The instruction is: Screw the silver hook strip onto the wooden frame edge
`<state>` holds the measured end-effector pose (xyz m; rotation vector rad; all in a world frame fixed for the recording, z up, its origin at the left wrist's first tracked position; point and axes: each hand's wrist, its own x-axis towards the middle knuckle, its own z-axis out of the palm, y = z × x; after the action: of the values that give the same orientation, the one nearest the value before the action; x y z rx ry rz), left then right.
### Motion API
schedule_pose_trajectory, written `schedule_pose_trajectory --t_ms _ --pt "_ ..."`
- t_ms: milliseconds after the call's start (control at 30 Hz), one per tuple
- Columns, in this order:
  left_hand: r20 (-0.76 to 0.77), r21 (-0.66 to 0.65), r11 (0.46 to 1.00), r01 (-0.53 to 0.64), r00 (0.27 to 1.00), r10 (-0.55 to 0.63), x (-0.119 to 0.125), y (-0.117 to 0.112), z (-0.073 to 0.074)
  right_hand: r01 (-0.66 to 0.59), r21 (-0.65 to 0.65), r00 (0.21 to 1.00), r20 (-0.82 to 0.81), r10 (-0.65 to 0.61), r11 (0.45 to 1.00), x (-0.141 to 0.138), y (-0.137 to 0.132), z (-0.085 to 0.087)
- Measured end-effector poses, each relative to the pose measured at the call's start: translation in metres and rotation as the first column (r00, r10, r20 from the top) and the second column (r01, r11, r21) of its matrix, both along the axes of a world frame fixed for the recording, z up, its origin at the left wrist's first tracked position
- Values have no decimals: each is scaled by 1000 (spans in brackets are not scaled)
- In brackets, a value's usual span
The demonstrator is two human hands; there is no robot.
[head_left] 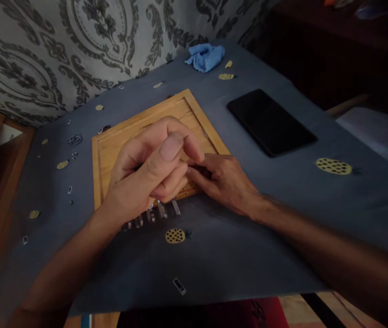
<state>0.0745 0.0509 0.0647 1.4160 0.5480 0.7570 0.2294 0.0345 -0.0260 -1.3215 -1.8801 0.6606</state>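
A square wooden tray (112, 146) lies on a dark blue cloth (248, 237) printed with yellow pineapples. My left hand (149, 168) is raised above the tray, fingers curled with the thumb pressed against them; what it pinches, if anything, is hidden. My right hand (223, 180) rests at the tray's near right edge, fingers bent and meeting the left fingertips. Several small metal pieces (161, 210) lie in a row just below the tray's front edge, under my left hand.
A black phone (271, 120) lies face up right of the tray. A crumpled blue rag (206, 57) sits at the far edge by the patterned wall. Tiny metal parts (74, 139) are scattered left of the tray. The table edge runs along the bottom.
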Motion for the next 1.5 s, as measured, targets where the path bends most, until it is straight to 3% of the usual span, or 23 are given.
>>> schedule_pose_trajectory --t_ms 133,200,267,367,433,600,800,1200,1500 --pt "30 7 999 53 998 -53 0 -1 -1 15 6 1000 16 -15 1000 1 0 0" --pt "80 23 1000 16 997 -18 -1 -3 2 8 -3 1000 19 -8 1000 1 0 1" --pt "139 24 993 -118 984 114 -2 -4 10 0 -13 1000 18 0 1000 1 0 1" --pt "145 16 936 -353 927 347 -4 -8 25 2 -23 1000 28 -1 1000 1 0 1" --pt "127 20 913 -407 907 402 -4 -12 31 9 -27 999 33 -8 1000 1 0 1" --pt "160 80 925 -372 921 356 -4 -19 17 11 -25 999 37 -11 1000 1 -1 0" --pt "139 58 929 -366 924 356 -3 -22 -1 6 -32 999 47 -4 999 1 0 1" --pt "179 85 935 -343 929 325 -2 -19 -8 13 -37 998 59 -11 999 1 0 2" --pt "173 136 912 -388 915 364 1 -23 -9 8 -14 999 49 -8 1000 1 0 0"
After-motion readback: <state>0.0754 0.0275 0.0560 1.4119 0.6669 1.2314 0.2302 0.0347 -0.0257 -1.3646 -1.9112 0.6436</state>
